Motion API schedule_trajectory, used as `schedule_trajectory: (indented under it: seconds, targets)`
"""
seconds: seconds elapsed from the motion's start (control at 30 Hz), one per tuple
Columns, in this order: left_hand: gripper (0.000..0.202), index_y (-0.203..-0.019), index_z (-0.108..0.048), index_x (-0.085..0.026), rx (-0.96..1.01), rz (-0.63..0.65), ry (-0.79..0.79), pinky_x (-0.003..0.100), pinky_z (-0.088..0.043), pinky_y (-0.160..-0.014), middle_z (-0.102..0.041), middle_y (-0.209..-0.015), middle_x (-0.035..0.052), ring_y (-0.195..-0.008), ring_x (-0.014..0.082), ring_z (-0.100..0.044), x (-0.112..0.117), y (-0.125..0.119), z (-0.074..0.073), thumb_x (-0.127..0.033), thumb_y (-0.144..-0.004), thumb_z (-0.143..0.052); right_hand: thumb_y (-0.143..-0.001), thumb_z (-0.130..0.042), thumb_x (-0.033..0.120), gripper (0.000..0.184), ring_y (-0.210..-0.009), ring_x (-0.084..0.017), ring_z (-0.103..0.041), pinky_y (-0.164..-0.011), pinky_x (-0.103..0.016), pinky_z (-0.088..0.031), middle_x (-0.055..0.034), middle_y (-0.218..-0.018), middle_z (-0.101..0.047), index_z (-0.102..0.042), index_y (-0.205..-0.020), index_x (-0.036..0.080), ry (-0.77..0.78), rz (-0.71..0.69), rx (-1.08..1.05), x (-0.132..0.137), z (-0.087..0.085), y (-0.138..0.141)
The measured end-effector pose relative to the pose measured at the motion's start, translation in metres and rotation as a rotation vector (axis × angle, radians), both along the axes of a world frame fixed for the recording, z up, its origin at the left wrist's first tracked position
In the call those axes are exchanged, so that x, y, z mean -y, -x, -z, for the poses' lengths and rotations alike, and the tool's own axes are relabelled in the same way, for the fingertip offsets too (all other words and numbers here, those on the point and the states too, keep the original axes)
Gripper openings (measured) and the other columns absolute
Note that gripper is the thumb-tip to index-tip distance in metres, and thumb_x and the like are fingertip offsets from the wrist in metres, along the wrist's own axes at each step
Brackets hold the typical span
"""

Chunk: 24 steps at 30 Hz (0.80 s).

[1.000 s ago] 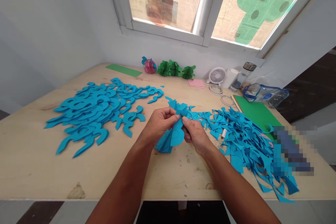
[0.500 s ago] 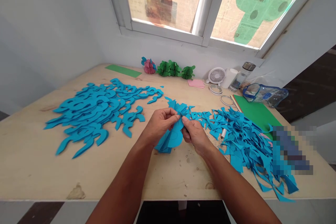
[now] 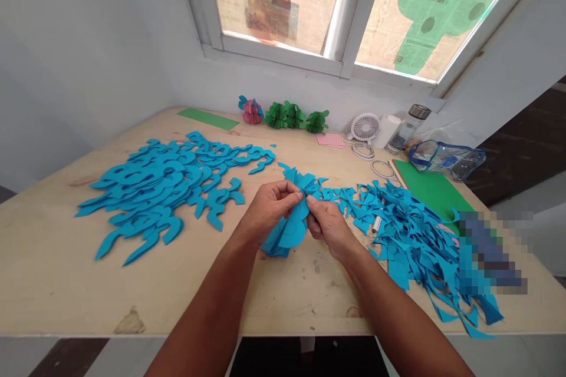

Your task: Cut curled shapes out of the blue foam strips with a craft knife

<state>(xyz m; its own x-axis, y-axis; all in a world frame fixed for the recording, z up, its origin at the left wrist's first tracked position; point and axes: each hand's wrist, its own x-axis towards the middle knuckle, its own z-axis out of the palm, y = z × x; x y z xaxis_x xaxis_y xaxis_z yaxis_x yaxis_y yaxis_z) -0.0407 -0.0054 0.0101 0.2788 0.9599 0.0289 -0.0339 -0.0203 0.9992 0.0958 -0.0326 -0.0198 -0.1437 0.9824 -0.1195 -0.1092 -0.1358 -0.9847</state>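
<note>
Both my hands pinch a folded bundle of blue paper (image 3: 292, 231) in front of me, above the wooden table. My left hand (image 3: 275, 206) is closed on it from the left, thumb and forefinger together near its middle. My right hand (image 3: 327, 221) grips the same bundle from the right, its thumb close to the left thumb. The bundle's lobed lower part fans out beneath the fingers, and pencil-like outlines show on it. Blue cut pieces lie just behind the hands. The fingers hide the part being pinched.
Curvy blue paper cut-outs (image 3: 154, 182) are heaped at left, blue scraps (image 3: 411, 241) at right with a white marker (image 3: 377, 222). Along the back stand green paper figures (image 3: 285, 116), a small fan (image 3: 365, 127) and a bottle (image 3: 407, 128). Green sheets (image 3: 435, 191) lie right, near a clear pouch (image 3: 448, 159).
Little differs. The lower flaps of the blue paper bundle have shifted slightly between my fingers, while both hands stay in nearly the same place.
</note>
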Motion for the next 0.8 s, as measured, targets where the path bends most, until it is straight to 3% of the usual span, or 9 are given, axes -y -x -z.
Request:
schedule_trajectory:
  seconds: [0.8]
  targets:
    - [0.017,-0.057,-0.053,-0.017,0.028,0.067,0.003,0.022,-0.034,-0.048,-0.047,-0.051,-0.0034,-0.050,0.0097,-0.041,-0.0003,0.0037,0.0006,-0.028,-0.066,-0.062,-0.077,-0.053,0.063,0.057,-0.035,-0.005,-0.017,-0.037,-0.024,-0.012,0.0071,-0.034,-0.028,-0.033,-0.042,0.021,-0.054,-0.032,0.032,0.0009,-0.0007,-0.0001]
